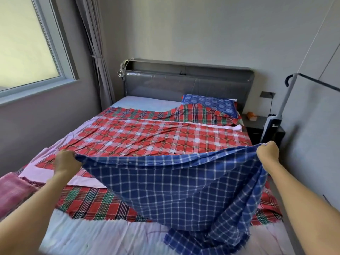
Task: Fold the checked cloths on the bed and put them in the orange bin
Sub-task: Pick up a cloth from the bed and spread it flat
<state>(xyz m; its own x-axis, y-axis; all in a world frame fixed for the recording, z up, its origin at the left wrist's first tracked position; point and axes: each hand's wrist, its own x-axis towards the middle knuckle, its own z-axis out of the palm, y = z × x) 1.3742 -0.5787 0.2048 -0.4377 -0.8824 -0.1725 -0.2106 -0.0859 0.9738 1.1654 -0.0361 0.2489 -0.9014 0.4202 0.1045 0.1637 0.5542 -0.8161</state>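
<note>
A blue checked cloth (176,188) hangs stretched between my two hands above the bed (88,238). My left hand (66,161) grips its left top corner and my right hand (267,151) grips its right top corner; the lower end trails onto the mattress near the foot. Under it lies a red and white checked cloth (147,137) spread across the middle of the bed. A red and green checked cloth (92,203) lies flat nearer to me, and another red and green checked cloth (184,112) lies by the pillow. No orange bin is in view.
A blue patterned pillow (211,103) rests against the grey headboard (187,83). A folded pink cloth (12,188) sits at the bed's left edge. A dark nightstand (257,124) and an upright vacuum (272,124) stand on the right; a window (27,43) is on the left.
</note>
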